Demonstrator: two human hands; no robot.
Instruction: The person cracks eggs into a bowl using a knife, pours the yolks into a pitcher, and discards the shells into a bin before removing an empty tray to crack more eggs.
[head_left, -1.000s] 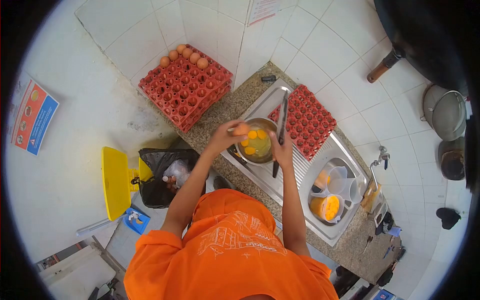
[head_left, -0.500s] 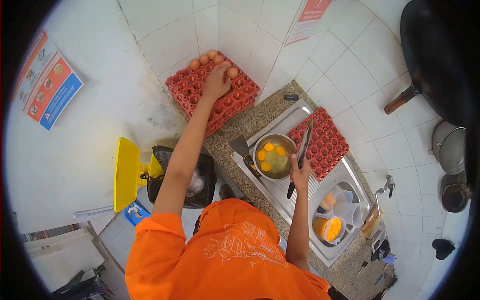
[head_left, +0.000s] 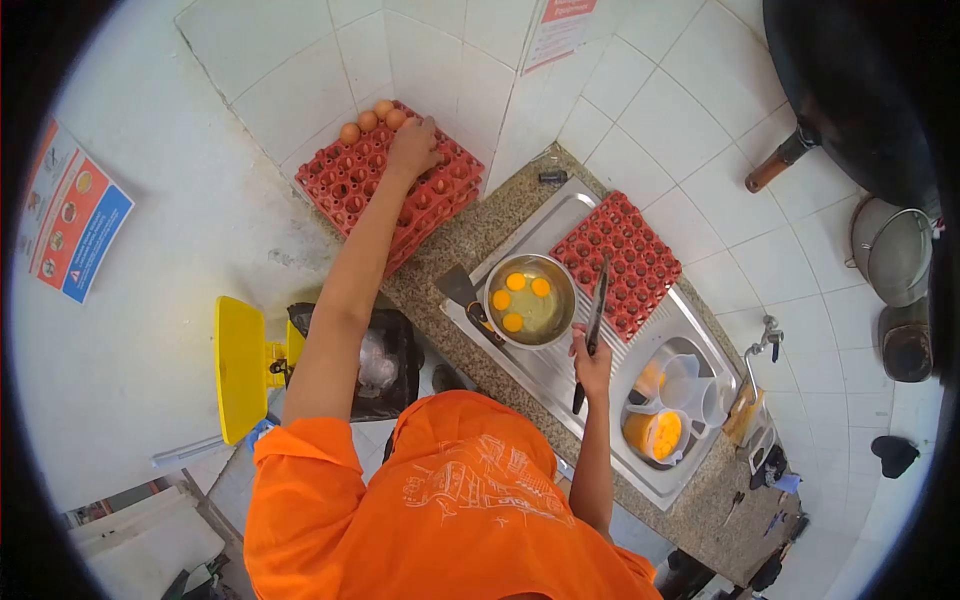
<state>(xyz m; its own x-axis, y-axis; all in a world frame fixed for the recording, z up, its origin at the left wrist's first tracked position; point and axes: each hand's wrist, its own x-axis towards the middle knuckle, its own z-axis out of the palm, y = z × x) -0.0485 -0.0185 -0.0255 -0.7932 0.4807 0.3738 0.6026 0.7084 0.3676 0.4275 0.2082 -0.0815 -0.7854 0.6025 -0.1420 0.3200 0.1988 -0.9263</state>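
Note:
My left hand (head_left: 413, 152) reaches over the stacked red egg trays (head_left: 345, 180) in the corner, its fingers curled down. What is under them is hidden. Several brown eggs (head_left: 368, 121) sit along the back edge of the top tray. My right hand (head_left: 592, 362) is wrapped round the black handle of a knife (head_left: 598, 308), whose blade points up and away. Left of the knife, a metal bowl (head_left: 545, 312) holds several yolks in clear egg white. Behind the blade lies another red egg tray (head_left: 625, 245) without eggs on the steel drainboard.
The sink (head_left: 690, 350) holds plastic jugs, one with orange-yellow contents (head_left: 655, 435). A spatula (head_left: 457, 287) lies left of the bowl. The black-lined bin (head_left: 400, 370) with its yellow lid (head_left: 238, 370) stands below the counter. A large wok (head_left: 850, 90) hangs at upper right.
The view has shifted slightly. My left hand now covers the spot near the egg at the row's right end, and that egg no longer shows. The knife has turned more upright in my right hand.

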